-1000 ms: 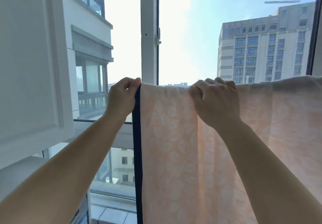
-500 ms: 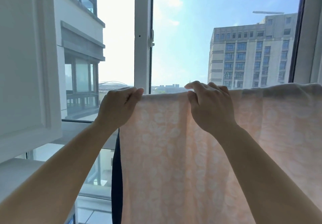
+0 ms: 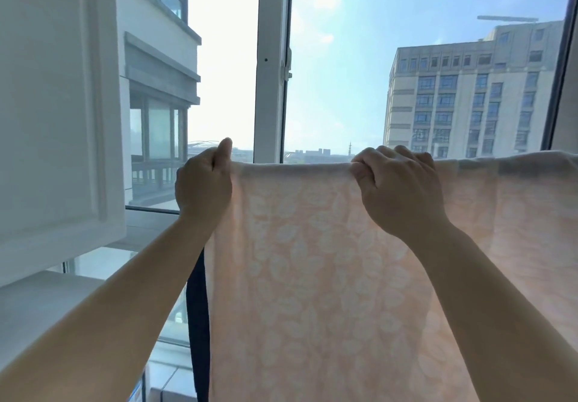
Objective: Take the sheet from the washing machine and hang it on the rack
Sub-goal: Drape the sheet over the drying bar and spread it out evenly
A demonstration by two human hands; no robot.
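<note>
A peach sheet (image 3: 312,261) with a pale leaf pattern hangs in front of the window, its top fold running level from the middle to the right edge. A dark blue border (image 3: 197,323) shows along its lower left side. My left hand (image 3: 203,187) grips the sheet's top left corner, thumb up. My right hand (image 3: 398,189) pinches the top fold about a hand-span to the right. The rack itself is hidden under the sheet's fold.
A white cabinet (image 3: 59,104) stands close on the left, with a white ledge (image 3: 34,301) below it. The window frame's white upright (image 3: 270,63) rises behind the sheet. Buildings show outside through the glass.
My left hand has pulled the sheet's left edge further left, spreading the cloth. The top fold sits lower in view, and the dark border now shows only below my left forearm.
</note>
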